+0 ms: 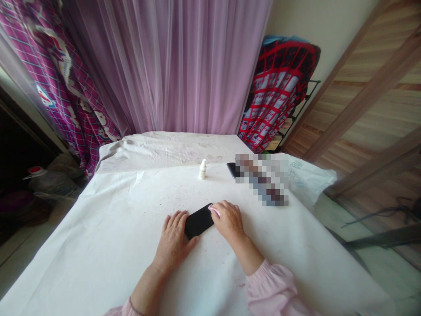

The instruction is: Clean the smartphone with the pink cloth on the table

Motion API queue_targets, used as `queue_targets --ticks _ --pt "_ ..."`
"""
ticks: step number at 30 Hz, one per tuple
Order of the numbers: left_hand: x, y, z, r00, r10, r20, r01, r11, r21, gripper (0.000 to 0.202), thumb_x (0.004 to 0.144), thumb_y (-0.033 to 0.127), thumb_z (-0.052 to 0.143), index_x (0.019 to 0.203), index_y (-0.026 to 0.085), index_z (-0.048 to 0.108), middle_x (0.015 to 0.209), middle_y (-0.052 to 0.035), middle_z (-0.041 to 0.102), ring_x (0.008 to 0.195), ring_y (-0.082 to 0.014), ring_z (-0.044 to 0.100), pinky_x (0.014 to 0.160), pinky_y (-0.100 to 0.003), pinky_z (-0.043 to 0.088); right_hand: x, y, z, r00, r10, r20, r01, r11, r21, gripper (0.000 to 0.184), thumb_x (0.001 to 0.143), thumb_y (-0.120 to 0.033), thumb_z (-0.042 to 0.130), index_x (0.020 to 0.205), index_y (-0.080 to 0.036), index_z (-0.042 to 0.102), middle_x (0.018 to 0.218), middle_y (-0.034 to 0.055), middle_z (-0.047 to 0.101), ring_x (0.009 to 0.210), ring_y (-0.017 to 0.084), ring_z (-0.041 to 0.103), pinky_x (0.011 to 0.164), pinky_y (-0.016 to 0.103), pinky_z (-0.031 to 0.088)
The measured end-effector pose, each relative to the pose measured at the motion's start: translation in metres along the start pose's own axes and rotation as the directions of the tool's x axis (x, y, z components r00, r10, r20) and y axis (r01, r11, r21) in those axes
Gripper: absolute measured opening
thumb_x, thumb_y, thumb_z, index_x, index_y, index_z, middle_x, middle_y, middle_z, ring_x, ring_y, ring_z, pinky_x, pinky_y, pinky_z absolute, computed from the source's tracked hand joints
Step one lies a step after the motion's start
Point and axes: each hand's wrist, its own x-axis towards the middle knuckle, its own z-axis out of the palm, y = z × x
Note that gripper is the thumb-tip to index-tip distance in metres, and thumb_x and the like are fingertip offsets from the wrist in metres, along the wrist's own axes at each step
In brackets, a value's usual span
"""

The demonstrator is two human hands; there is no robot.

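A black smartphone (198,220) lies dark screen up on the white-covered table, slanting up to the right. My left hand (173,237) grips its left end, fingers along the upper corner and thumb by the lower edge. Pinched in my right hand (227,219) is a small pink cloth (215,210), pressed on the phone's right end. Most of that cloth is hidden by the fingers. Beyond the phone a small white bottle (202,169) stands upright, apart from both hands.
A dark object (232,170) pokes out beside a pixelated area at the right. Behind that lies a white plastic bag (309,177) near the table's edge. Purple curtains (184,66) hang past the far edge. A red-capped bottle (44,180) is low at the left.
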Motion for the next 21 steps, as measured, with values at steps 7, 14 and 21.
queue_targets --ticks 7,14,21 --pt "0.000 0.000 -0.001 1.000 0.018 -0.011 -0.018 1.000 -0.007 0.058 0.081 0.042 0.062 0.133 0.018 0.049 0.135 -0.0152 0.058 0.130 -0.0343 0.049 0.109 -0.057 0.033 -0.012 0.003 -0.004 1.000 -0.015 -0.005 0.015 1.000 0.019 0.016 0.091 -0.022 0.057 0.094 -0.027 0.072 0.091 0.0026 0.069 0.087 0.017 0.061 0.076 0.030 0.032" --pt "0.000 0.000 0.001 1.000 0.015 -0.016 -0.015 1.000 -0.001 0.057 0.082 0.042 0.061 0.133 0.019 0.049 0.135 -0.0148 0.058 0.129 -0.0342 0.049 0.109 -0.056 0.033 -0.021 0.007 -0.005 1.000 -0.024 -0.011 0.024 1.000 0.019 0.015 0.091 -0.021 0.057 0.093 -0.026 0.072 0.089 0.0021 0.069 0.086 0.016 0.061 0.076 0.029 0.032" --pt "0.000 0.001 0.000 1.000 0.008 -0.014 -0.008 1.000 0.008 0.057 0.081 0.040 0.062 0.132 0.018 0.049 0.135 -0.0153 0.058 0.130 -0.0346 0.049 0.109 -0.057 0.033 -0.029 0.010 -0.004 0.999 -0.036 -0.010 0.036 0.999 0.019 0.015 0.091 -0.020 0.058 0.094 -0.027 0.071 0.091 0.0026 0.069 0.087 0.017 0.061 0.077 0.029 0.032"
